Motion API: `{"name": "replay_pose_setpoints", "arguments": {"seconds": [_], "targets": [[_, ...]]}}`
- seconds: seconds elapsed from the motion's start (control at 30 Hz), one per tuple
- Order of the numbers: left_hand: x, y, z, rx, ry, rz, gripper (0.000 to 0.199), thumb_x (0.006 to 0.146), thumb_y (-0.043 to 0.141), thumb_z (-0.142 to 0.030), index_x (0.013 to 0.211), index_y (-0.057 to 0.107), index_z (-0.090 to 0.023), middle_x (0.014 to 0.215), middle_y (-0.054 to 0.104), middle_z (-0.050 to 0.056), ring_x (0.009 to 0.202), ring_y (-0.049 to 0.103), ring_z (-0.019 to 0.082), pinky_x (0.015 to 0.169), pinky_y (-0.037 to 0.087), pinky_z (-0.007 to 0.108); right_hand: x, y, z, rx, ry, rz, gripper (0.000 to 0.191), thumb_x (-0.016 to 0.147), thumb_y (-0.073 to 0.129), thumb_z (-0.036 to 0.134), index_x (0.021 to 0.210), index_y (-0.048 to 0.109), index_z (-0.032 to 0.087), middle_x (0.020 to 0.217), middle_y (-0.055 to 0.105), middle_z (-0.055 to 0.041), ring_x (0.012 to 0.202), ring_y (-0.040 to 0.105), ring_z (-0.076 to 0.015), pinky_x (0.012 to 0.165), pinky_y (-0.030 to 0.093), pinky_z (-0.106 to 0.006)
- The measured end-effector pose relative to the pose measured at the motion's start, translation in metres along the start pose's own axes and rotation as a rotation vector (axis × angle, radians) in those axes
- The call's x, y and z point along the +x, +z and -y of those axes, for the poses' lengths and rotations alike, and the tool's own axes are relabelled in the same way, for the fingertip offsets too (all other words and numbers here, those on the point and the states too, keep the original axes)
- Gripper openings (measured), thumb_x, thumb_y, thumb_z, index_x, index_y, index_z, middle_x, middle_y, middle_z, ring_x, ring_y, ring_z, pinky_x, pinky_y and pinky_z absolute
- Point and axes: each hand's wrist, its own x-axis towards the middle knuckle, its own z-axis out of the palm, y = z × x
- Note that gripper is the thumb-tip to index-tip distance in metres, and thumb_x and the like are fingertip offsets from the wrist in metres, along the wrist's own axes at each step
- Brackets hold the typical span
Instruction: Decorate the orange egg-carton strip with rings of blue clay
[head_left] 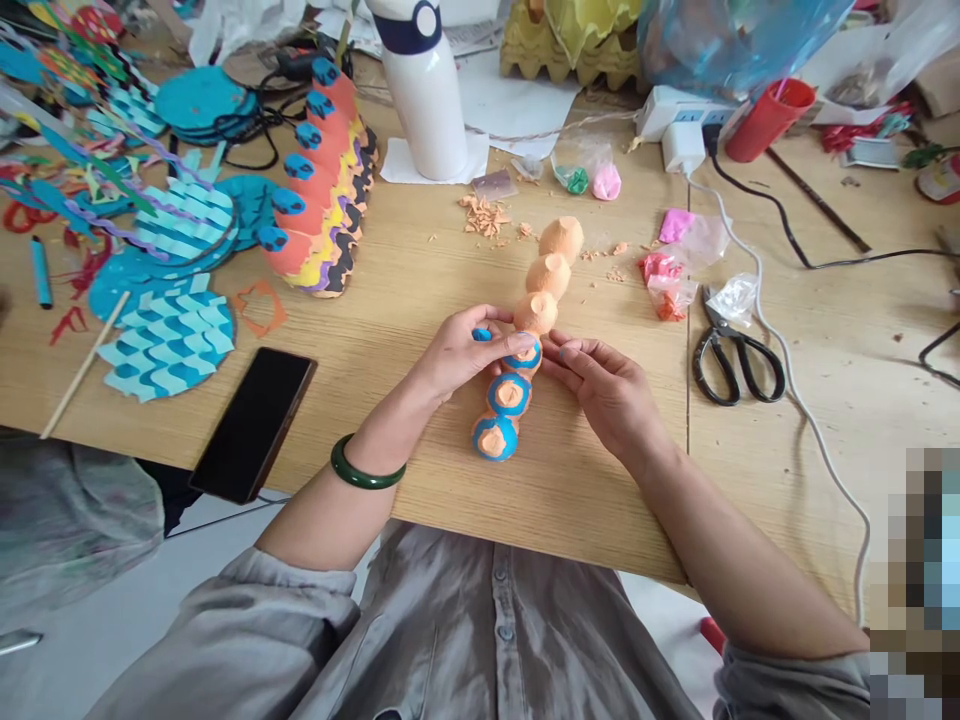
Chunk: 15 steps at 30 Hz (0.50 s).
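Observation:
A row of joined orange bumps (547, 278) lies on the wooden table in front of me, its near bumps ringed with blue clay (510, 393). My left hand (461, 352) holds the row at its middle, thumb on top of a blue-ringed bump. A small blue lump (481, 335) shows between its fingers. At the row's right side is my right hand (604, 385), thumb and forefinger pinched together with a tiny bluish bit at the tips. Its other fingertips are close to the row; whether they touch it is unclear.
Black scissors (739, 350) and packets of pink and red clay (664, 275) lie right. Orange scraps (486, 216) and a white bottle (427, 95) are beyond the row. Left are a painted bumpy piece (322, 190), a phone (253, 424) and blue discs (169, 340). A white cable (795, 380) crosses the right side.

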Motion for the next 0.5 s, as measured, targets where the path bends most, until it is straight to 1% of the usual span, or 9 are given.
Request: {"name": "replay_pose_setpoints", "arguments": {"seconds": [0.1, 0.2, 0.27, 0.37, 0.43, 0.5], "targets": [[0.003, 0.001, 0.005, -0.089, -0.014, 0.05, 0.063, 0.067, 0.093, -0.043, 0.115, 0.068, -0.01, 0.085, 0.075, 0.004, 0.064, 0.066, 0.012, 0.059, 0.051, 0.025, 0.001, -0.002, 0.003, 0.026, 0.053, 0.026, 0.027, 0.071, 0.095, 0.043, 0.077, 0.076, 0.024, 0.109, 0.081, -0.0016, 0.11, 0.074, -0.0213, 0.118, 0.051, -0.045], [0.003, 0.002, 0.008, -0.14, -0.035, 0.075, 0.058, 0.07, 0.092, -0.041, 0.114, 0.069, -0.011, 0.084, 0.074, 0.004, 0.066, 0.065, 0.011, 0.06, 0.05, 0.024, 0.002, -0.004, 0.002, 0.022, 0.101, 0.046, 0.029, 0.069, 0.096, 0.044, 0.08, 0.077, 0.025, 0.098, 0.081, -0.0005, 0.101, 0.075, -0.0199, 0.114, 0.054, -0.043], [0.002, 0.005, 0.008, -0.152, -0.039, 0.087, 0.058, 0.07, 0.092, -0.039, 0.115, 0.069, -0.012, 0.08, 0.072, 0.002, 0.063, 0.061, 0.01, 0.06, 0.049, 0.024, 0.004, -0.004, 0.001, 0.027, 0.115, 0.046, 0.029, 0.068, 0.096, 0.043, 0.08, 0.077, 0.025, 0.091, 0.08, 0.0001, 0.094, 0.074, -0.0191, 0.108, 0.057, -0.041], [-0.001, 0.01, 0.006, -0.187, -0.038, 0.138, 0.055, 0.073, 0.09, -0.039, 0.116, 0.07, -0.013, 0.074, 0.066, -0.002, 0.057, 0.053, 0.007, 0.057, 0.047, 0.023, 0.005, -0.004, 0.003, 0.068, 0.156, 0.033, 0.026, 0.071, 0.092, 0.041, 0.08, 0.075, 0.024, 0.088, 0.078, -0.0006, 0.087, 0.073, -0.0185, 0.094, 0.061, -0.036], [-0.002, 0.013, 0.003, -0.241, -0.041, 0.143, 0.044, 0.079, 0.085, -0.04, 0.11, 0.072, -0.012, 0.068, 0.058, -0.004, 0.055, 0.048, 0.006, 0.053, 0.044, 0.022, 0.005, -0.004, 0.006, 0.093, 0.163, 0.007, 0.023, 0.073, 0.089, 0.039, 0.081, 0.074, 0.023, 0.086, 0.077, -0.0004, 0.082, 0.071, -0.0177, 0.086, 0.062, -0.034], [-0.003, 0.013, 0.002, -0.293, -0.056, 0.117, 0.034, 0.084, 0.079, -0.037, 0.106, 0.074, -0.012, 0.068, 0.054, -0.004, 0.055, 0.046, 0.006, 0.051, 0.041, 0.021, 0.005, -0.005, 0.01, 0.096, 0.139, -0.024, 0.018, 0.077, 0.084, 0.037, 0.081, 0.072, 0.024, 0.081, 0.074, 0.0013, 0.076, 0.068, -0.0168, 0.08, 0.061, -0.034]]}}
